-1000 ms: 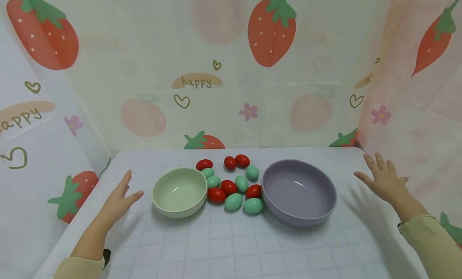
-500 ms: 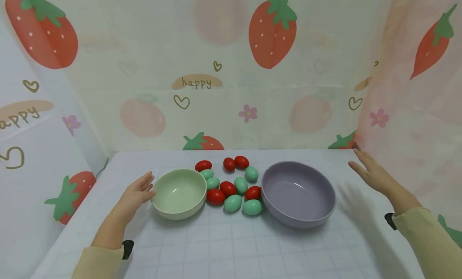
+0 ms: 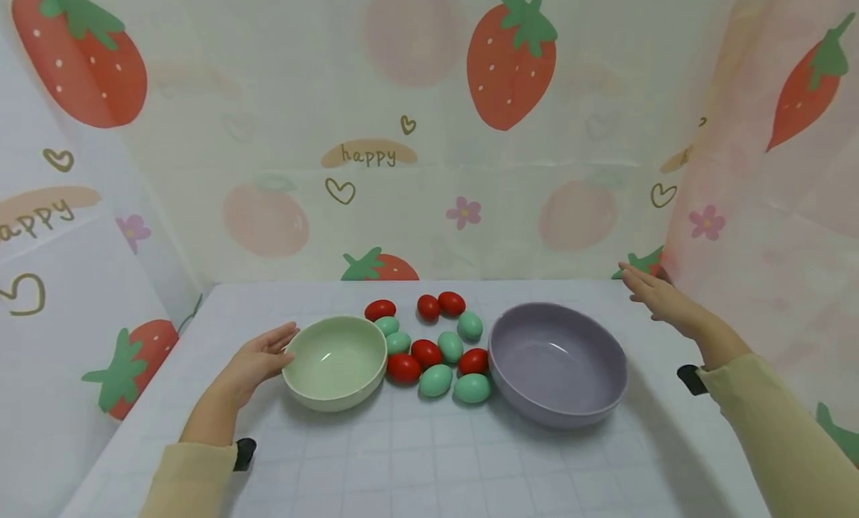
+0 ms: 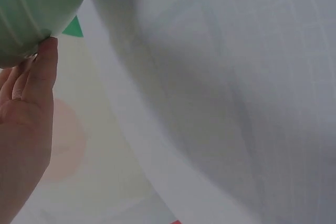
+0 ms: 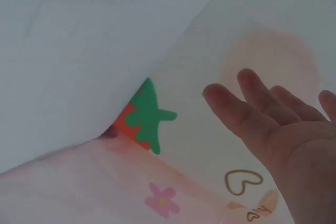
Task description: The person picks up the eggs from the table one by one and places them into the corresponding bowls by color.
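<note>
My left hand [image 3: 258, 360] is at the left side of a light green bowl [image 3: 335, 361], its fingers nearly straight. In the left wrist view, the fingertips [image 4: 48, 45] meet the outer wall of that bowl [image 4: 44, 11]. My right hand [image 3: 661, 298] is raised over the far right of the table, fingers extended and holding nothing; the right wrist view shows this hand [image 5: 294, 135] with its fingers spread. Nearest to it stands a larger purple-grey bowl [image 3: 557, 361]. Both bowls have bare insides.
Several glossy red eggs [image 3: 404, 369] and mint-green eggs [image 3: 435, 381] lie loose between the two bowls. A white checked cloth [image 3: 416, 458] covers the table. Strawberry-print curtains [image 3: 268, 93] enclose the back and sides.
My left hand has moved right to the green bowl's side. My right hand has swung inward to the left, toward the purple-grey bowl. Bowls and eggs keep their places.
</note>
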Demonstrator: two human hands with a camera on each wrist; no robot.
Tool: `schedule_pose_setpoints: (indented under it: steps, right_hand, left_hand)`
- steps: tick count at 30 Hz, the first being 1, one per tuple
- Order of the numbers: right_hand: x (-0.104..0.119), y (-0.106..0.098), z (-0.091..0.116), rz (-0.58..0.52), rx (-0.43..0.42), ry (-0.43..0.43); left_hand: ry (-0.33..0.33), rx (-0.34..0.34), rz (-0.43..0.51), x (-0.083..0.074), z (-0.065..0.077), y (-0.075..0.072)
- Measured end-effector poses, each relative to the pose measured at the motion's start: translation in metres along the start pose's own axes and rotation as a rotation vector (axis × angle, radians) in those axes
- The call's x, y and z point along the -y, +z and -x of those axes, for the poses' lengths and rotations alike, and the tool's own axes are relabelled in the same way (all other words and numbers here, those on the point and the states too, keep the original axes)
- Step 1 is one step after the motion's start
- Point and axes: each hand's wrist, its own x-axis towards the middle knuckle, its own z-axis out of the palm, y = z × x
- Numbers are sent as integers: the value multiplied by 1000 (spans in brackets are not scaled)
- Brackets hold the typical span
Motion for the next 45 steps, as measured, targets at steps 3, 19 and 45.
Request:
schedule_pose_setpoints:
  steps: [3, 19, 45]
  right_hand:
    - [12, 1, -9, -81, 70, 13]
    - [58, 23, -72, -518, 312, 92]
    - [106, 129, -173, -1028, -14, 631]
  left_hand:
    - [-7, -9, 21, -1, -2, 0]
    - [-140, -81, 142, -2, -3, 5]
    - [-112, -27, 216, 7, -3, 1]
